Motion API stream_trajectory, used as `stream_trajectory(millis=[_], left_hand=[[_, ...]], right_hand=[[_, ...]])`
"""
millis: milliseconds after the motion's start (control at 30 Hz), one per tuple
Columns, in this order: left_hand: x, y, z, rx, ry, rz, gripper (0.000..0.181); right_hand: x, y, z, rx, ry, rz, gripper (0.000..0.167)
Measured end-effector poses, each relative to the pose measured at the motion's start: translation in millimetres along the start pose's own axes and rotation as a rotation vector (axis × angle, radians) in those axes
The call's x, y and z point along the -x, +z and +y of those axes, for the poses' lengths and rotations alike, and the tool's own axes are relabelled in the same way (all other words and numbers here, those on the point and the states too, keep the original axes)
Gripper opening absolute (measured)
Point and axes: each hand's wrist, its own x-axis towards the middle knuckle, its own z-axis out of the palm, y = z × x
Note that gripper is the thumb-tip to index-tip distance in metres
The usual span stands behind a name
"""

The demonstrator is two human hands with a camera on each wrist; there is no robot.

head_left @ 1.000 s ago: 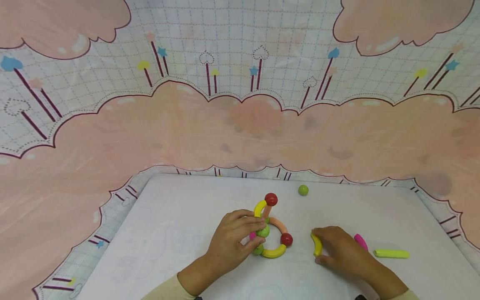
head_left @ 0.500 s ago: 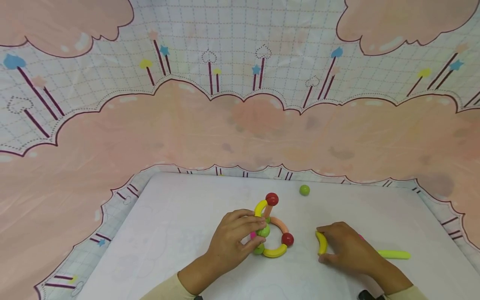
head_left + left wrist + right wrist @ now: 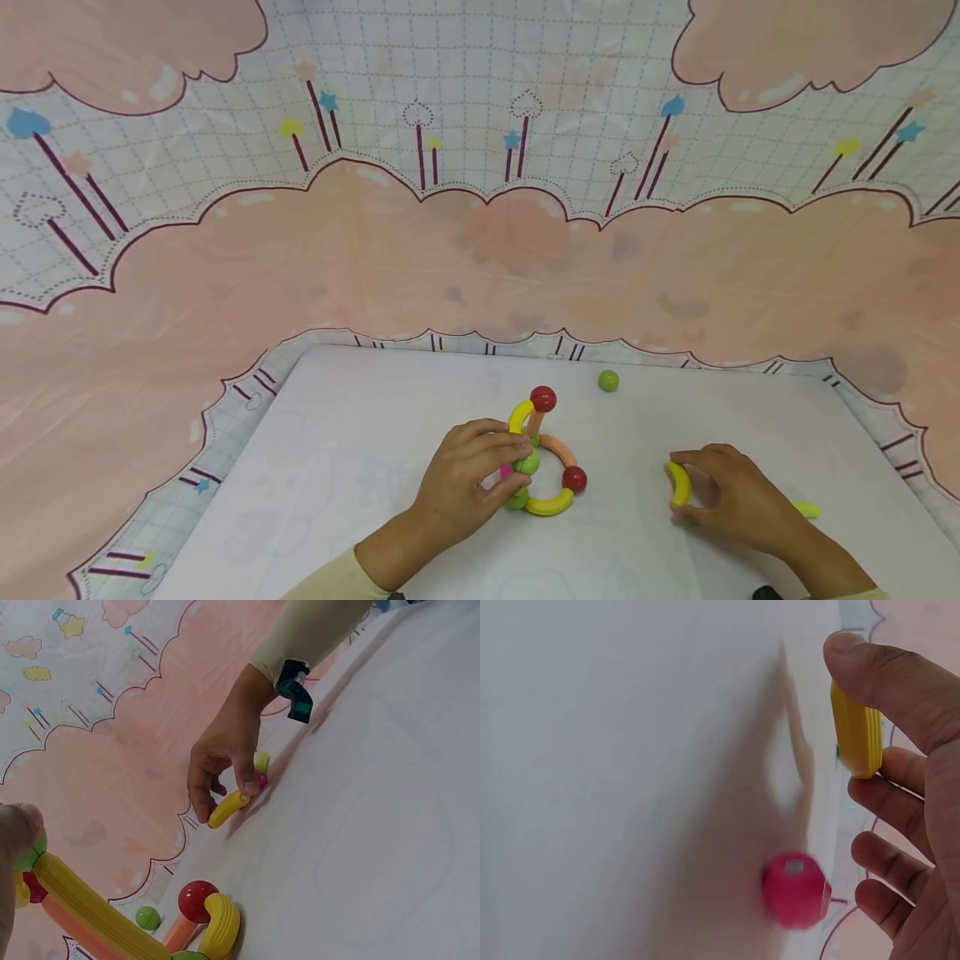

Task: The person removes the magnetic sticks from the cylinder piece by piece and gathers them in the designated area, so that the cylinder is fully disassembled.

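Note:
My left hand point(image 3: 468, 467) holds a green ball point(image 3: 528, 462) on a toy built of colored balls and sticks. That toy has red balls, a yellow curved stick point(image 3: 549, 503) and an orange curved stick point(image 3: 558, 451) in a ring, with more pieces rising at the back. My fingers hide part of its left side. To the right, my right hand point(image 3: 738, 500) pinches a loose yellow curved stick point(image 3: 680, 483) end to end between thumb and fingers. In the right wrist view this yellow stick point(image 3: 857, 735) is apart from the table, and a pink stick point(image 3: 796, 891) lies below the hand.
A single green ball point(image 3: 608, 381) lies near the back edge of the white table point(image 3: 375, 392). Mostly hidden behind my right hand is a light green stick point(image 3: 807, 509). A patterned cloth point(image 3: 480, 267) hangs behind the table.
My right hand has moved to the right with the yellow curved stick, covering the pink stick and most of the light green one. The left hand and the toy have stayed in place.

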Motion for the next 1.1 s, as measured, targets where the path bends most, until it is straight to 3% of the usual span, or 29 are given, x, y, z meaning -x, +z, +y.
stream_trajectory(millis=[133,367,500,867,1100], left_hand=[[0.3,-0.1,-0.4,-0.001,0.002,0.001,0.041],[0.7,-0.1,-0.4,-0.004,-0.001,-0.002,0.041],[0.8,-0.2,-0.8,-0.001,-0.004,-0.002,0.042],[1.0,-0.3,-1.8,-0.002,-0.005,0.000,0.038],[1.3,0.0,-1.6,-0.006,-0.015,-0.007,0.038]], right_hand=[[5.7,-1.8,8.2,0.009,-0.010,0.022,0.074],[8.6,-7.7,16.0,0.041,0.084,-0.071,0.080],[11.1,-7.7,19.9,0.045,0.100,-0.081,0.082],[18.0,-4.6,25.4,0.039,0.058,-0.046,0.079],[16.4,-4.9,25.5,0.028,0.055,-0.078,0.079]])
